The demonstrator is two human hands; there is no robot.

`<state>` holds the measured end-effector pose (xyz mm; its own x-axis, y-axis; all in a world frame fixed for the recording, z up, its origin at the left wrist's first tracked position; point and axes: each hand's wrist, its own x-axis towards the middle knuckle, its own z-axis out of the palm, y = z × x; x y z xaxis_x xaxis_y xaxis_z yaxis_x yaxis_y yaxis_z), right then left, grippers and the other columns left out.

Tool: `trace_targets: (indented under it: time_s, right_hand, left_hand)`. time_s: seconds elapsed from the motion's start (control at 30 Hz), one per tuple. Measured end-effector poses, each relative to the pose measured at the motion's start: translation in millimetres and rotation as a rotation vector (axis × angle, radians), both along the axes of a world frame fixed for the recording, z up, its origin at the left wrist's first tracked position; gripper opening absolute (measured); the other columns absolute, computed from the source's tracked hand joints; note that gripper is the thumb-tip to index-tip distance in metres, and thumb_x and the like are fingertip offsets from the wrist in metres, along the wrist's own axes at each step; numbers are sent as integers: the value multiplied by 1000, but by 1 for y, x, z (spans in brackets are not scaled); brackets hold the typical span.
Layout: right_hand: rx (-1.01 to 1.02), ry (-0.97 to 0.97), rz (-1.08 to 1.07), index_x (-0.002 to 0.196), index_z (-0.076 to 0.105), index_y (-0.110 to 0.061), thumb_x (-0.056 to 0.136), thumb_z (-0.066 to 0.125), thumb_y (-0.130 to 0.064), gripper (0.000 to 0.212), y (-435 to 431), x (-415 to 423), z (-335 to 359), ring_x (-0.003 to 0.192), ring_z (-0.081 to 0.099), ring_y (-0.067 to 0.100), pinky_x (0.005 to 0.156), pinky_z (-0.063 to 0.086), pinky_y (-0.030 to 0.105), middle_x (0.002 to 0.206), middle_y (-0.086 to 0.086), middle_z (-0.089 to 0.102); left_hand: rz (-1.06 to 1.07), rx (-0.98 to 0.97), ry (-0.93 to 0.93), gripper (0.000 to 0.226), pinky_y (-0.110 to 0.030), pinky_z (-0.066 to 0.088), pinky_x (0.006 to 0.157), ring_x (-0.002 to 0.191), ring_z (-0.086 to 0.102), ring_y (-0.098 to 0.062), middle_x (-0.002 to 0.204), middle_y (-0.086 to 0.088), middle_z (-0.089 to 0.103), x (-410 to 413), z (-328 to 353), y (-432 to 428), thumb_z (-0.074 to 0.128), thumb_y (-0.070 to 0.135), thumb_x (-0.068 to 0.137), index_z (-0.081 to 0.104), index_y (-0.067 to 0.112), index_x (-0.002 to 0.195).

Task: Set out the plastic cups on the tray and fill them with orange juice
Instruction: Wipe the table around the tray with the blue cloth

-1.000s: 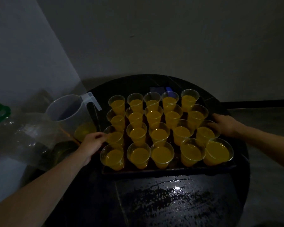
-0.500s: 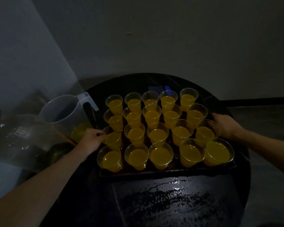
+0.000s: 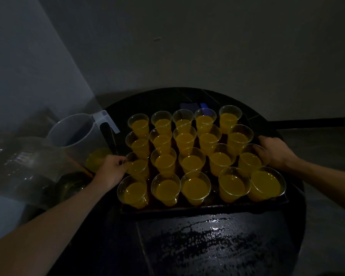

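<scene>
A dark tray [image 3: 187,209] on a round black table holds several clear plastic cups [image 3: 193,188] in rows, each with orange juice in it. My left hand [image 3: 111,171] grips the tray's left edge, its fingers curled beside a cup in the second row from the front. My right hand [image 3: 275,152] grips the tray's right edge, with its fingers behind a cup [image 3: 250,161] on that side. The light is dim and the fingertips are partly hidden by the cups.
Left of the tray stands a clear plastic jug [image 3: 78,134] with a little juice at its bottom. Clear plastic wrapping [image 3: 24,166] lies further left. The table [image 3: 217,246] is wet and shiny in front of the tray. Walls close in behind and to the left.
Both hands have stayed at the tray's two sides, with their fingers curled slightly further round the edges. The cups and the jug have not moved.
</scene>
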<state>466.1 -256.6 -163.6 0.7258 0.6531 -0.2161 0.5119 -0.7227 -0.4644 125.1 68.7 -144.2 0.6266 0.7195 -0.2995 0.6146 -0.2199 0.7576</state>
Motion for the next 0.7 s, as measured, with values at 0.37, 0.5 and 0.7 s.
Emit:
trace_targets:
  time_s: [0.37, 0.5, 0.7]
  right_hand:
    - [15, 2, -1, 88, 55, -15, 98, 59, -32, 20, -1, -2, 2, 69, 63, 17, 53, 43, 23, 80, 6, 65]
    - [20, -16, 6, 87, 55, -14, 99, 57, -33, 22, -1, -4, 4, 69, 62, 17, 53, 41, 24, 79, 6, 64]
    - [27, 6, -3, 90, 57, -12, 99, 58, -32, 21, -2, -3, 4, 73, 64, 19, 58, 48, 28, 82, 8, 65]
  left_hand:
    - [-1, 26, -41, 38, -32, 46, 63, 57, 56, -15, 50, 4, 58, 2, -4, -3, 67, 9, 95, 58, 13, 58]
    - [2, 29, -63, 35, -30, 46, 60, 56, 56, -15, 52, 2, 58, 2, -6, -4, 67, 10, 95, 59, 10, 61]
    - [-2, 52, -76, 33, -35, 50, 64, 59, 62, -16, 55, 0, 63, 1, -8, -3, 69, 13, 94, 62, 11, 62]
